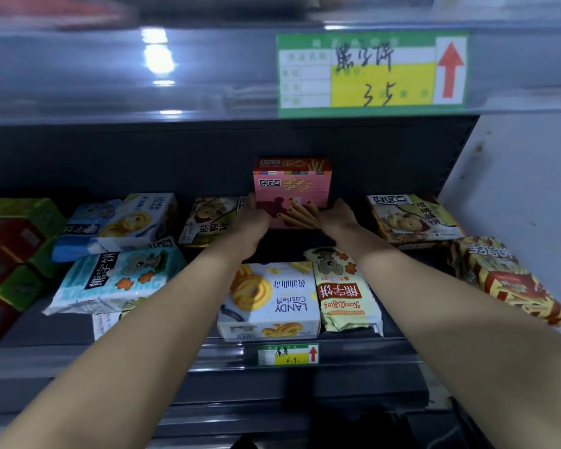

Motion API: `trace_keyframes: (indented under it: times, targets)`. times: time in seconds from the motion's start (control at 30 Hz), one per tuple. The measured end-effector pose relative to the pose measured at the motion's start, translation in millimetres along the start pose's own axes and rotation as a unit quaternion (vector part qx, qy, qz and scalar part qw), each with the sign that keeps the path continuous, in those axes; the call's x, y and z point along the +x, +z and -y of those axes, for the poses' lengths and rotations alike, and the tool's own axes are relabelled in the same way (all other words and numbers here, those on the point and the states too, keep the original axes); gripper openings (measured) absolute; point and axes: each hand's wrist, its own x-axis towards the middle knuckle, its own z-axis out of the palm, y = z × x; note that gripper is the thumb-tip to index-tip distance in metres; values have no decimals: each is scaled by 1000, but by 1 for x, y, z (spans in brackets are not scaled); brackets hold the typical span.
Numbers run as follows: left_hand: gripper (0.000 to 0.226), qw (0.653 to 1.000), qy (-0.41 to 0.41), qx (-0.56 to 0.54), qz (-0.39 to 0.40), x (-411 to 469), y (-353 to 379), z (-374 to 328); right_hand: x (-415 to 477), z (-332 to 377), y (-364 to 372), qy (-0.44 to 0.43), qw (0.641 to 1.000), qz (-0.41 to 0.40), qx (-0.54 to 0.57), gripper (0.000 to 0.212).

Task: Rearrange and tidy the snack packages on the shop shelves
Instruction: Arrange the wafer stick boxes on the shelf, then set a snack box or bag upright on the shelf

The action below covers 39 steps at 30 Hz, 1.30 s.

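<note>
Left hand (256, 218), right hand (337, 218) press upright pink box (292, 186).

Left hand (256, 218), right hand (337, 217) extended forward, palms facing inward, seemingly flat.

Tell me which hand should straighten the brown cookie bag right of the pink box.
Probably right. The right hand touches the right side of the pink cardboard box, beside the brown cookie bag; the left hand sits across the box, farther away.
</note>
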Motion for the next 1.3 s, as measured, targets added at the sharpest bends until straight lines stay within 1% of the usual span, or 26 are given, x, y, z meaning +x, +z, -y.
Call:
trace_keyframes:
  times: [0.1, 0.13, 0.17, 0.23, 0.3, 0.33, 0.43, 0.5, 0.57, 0.63, 0.7, 0.83, 1.0, 1.1, 1.2, 1.3]
  targets:
    - [42, 1000, 6, 22, 6, -34, -5, -20, -18, 2, -3, -24, 999, -29, 24, 31]
    - [34, 1000, 11, 16, 14, -48, -7, -28, -27, 4, -4, -37, 998, -33, 35, 29]
    - [30, 1000, 13, 13, 25, -59, -9, -33, -37, 6, -4, -48, 998, -32, 41, 31]
    - [33, 998, 34, 27, 50, -80, -14, -41, -60, 15, -3, -63, 997, -32, 33, 40]
    - [39, 994, 65, 59, 64, -99, -21, -46, -87, 27, -3, -75, 996, -37, -13, 34]
    - [39, 992, 80, 78, 62, -108, -25, -48, -99, 32, -3, -84, 995, -33, -35, 31]
    - [34, 983, 113, 127, 73, -131, -40, -52, -137, 43, -2, -116, 991, -16, -68, 29]
    - [32, 975, 133, 153, 92, -147, -51, -55, -160, 47, -1, -128, 990, -27, -58, 27]
    - [34, 965, 160, 181, 106, -164, -63, -59, -183, 52, 1, -137, 989, -45, -20, 25]
    - [34, 956, 184, 198, 116, -182, -73, -64, -205, 58, 1, -145, 988, -48, -12, 29]
    - [33, 952, 191, 208, 120, -201, -84, -69, -225, 63, 0, -149, 988, -38, -23, 37]
    - [33, 945, 221, 219, 101, -238, -106, -83, -260, 80, -6, -178, 982, -43, -50, 40]
    - [33, 930, 278, 233, 54, -295, -124, -117, -306, 108, -22, -255, 966, -38, -32, 39]
    - [29, 923, 319, 212, 34, -325, -127, -139, -330, 125, -36, -301, 952, -48, -14, 35]
    - [27, 917, 345, 200, -3, -344, -131, -163, -348, 141, -52, -342, 938, -59, -2, 30]
    - [25, 910, 360, 199, -57, -349, -136, -185, -355, 155, -69, -363, 929, -78, 12, 30]
